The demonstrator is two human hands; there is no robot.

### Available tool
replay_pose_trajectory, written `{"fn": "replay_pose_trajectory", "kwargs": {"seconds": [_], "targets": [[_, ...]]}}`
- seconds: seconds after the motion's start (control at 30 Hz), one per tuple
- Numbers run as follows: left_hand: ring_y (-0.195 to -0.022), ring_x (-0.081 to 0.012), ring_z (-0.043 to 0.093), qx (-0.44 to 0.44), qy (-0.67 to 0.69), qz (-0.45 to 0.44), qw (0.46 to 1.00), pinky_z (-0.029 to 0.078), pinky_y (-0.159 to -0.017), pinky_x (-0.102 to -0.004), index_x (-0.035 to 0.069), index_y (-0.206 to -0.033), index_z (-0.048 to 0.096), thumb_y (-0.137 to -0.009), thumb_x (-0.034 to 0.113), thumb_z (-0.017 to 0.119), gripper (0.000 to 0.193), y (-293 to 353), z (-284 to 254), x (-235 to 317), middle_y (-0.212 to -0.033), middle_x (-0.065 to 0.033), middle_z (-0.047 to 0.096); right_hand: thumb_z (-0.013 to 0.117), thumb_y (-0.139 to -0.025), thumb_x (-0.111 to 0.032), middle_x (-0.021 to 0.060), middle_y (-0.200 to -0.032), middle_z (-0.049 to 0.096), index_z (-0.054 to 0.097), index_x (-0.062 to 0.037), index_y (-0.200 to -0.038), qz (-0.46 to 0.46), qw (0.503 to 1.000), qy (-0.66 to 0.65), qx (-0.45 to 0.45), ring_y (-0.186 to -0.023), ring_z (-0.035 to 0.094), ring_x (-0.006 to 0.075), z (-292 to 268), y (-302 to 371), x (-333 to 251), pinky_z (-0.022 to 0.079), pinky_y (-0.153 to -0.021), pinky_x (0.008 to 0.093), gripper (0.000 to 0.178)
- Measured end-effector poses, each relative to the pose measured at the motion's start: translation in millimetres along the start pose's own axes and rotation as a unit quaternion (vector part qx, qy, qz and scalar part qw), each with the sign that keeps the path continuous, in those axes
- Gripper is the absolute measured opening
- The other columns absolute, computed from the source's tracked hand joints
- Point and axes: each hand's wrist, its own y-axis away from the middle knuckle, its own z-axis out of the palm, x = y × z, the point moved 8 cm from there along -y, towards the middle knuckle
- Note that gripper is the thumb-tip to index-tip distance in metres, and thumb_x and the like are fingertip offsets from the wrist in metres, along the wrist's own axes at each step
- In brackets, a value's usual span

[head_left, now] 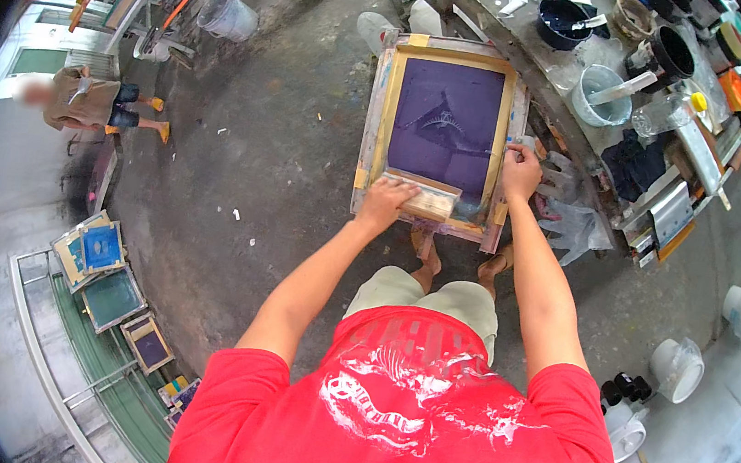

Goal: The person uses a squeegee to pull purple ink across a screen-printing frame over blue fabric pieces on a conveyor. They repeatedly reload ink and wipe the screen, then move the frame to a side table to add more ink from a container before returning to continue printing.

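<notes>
Left hand [387,205]: partly closed, fingers bent over the left end of the wooden squeegee; I cannot tell how the thumb grips underneath.
Right hand [522,172]: curled in at the right rail of the screen frame, fingers bunched upon the wood.
Wooden squeegee [432,201]: pale block with a brown upper edge, lying crosswise at the lower end of the mesh, the end nearest the wearer.
Screen frame [373,121]: wood, yellow tape along its inner border, standing in front of the wearer, above the feet; what bears it from below I cannot make out.
Mesh [418,89]: dark purple, a darker pointed emblem near its middle.
Worktable [553,64]: cluttered, just beyond the frame to the right.
On the table: a dark tub [559,31] with a pale stick, a translucent tub [597,108] of light liquid, a clear bottle [660,119] with a yellow cap, a black cloth [630,163].
Plastic bag [577,231]: clear, crumpled, near the right forearm.
Bucket [228,16]: whitish, on the floor at far left.
Second person [86,100]: brown top, well apart at left.
</notes>
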Motion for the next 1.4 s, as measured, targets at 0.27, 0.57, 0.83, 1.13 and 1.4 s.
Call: {"fn": "replay_pose_trajectory", "kwargs": {"seconds": [0.27, 0.57, 0.83, 1.13, 1.4], "targets": [[-0.118, -0.0350, 0.063, 0.029, -0.123, -0.016, 0.992, 0.043, -0.110, -0.0559, 0.015, -0.129, 0.067, -0.088, 0.012, 0.056, 0.042, 50.8, 37.7, 61.6, -0.119, -0.0148, 0.069, 0.066, -0.086, -0.022, 0.0161, -0.101, 0.075, 0.078, -0.0119, -0.104, -0.017, 0.999, -0.018, -0.030, -0.093, 0.071, 0.0326, 12.8, -6.8, 14.0, 0.053, -0.084, 0.0402, 0.024], [-0.129, -0.0263, 0.057, 0.081, 0.028, -0.041, 0.995, 0.040, -0.111, -0.0516, 0.016, -0.128, 0.067, -0.084, 0.006, 0.061, 0.046, 69.5, -6.2, 63.5, -0.134, -0.0017, 0.066, 0.065, -0.089, -0.023, 0.0090, -0.088, 0.072, 0.076, -0.0121, -0.103, -0.019, 0.999, 0.027, -0.037, -0.080, 0.067, 0.0263, 11.8, -7.3, 14.2, 0.052, -0.076, 0.0397, 0.021], [-0.112, -0.0301, 0.067, 0.283, 0.282, -0.267, 0.877, 0.051, -0.097, -0.0398, 0.005, -0.117, 0.072, -0.089, 0.002, 0.061, 0.030, 44.3, -50.3, 35.5, -0.115, -0.0144, 0.073, 0.072, -0.082, -0.023, 0.0166, -0.110, 0.068, 0.078, -0.0128, -0.108, -0.105, 0.991, -0.011, -0.086, -0.103, 0.061, 0.0314, 2.5, -5.8, 3.6, 0.046, -0.095, 0.0430, 0.028], [-0.096, -0.0201, 0.066, 0.313, 0.589, -0.476, 0.572, 0.052, -0.087, -0.0335, -0.001, -0.118, 0.063, -0.084, 0.002, 0.063, 0.034, 76.3, 0.9, -22.1, -0.108, -0.0073, 0.069, 0.070, -0.081, -0.005, 0.0134, -0.113, 0.054, 0.061, -0.0028, -0.117, -0.264, 0.945, -0.112, 0.159, -0.111, 0.052, 0.0301, -129.6, 26.0, -95.7, 0.043, -0.097, 0.0393, 0.037], [-0.102, -0.0192, 0.066, 0.253, 0.632, -0.446, 0.582, 0.052, -0.091, -0.0335, 0.000, -0.121, 0.062, -0.083, 0.000, 0.066, 0.039, 82.9, 8.2, -20.4, -0.113, -0.0080, 0.070, 0.089, -0.066, -0.050, 0.0275, -0.140, 0.047, 0.039, 0.0054, -0.142, -0.053, 0.893, 0.113, 0.431, -0.130, 0.044, 0.0456, -239.1, -159.1, -76.3, 0.034, -0.111, 0.0572, 0.106]]}}
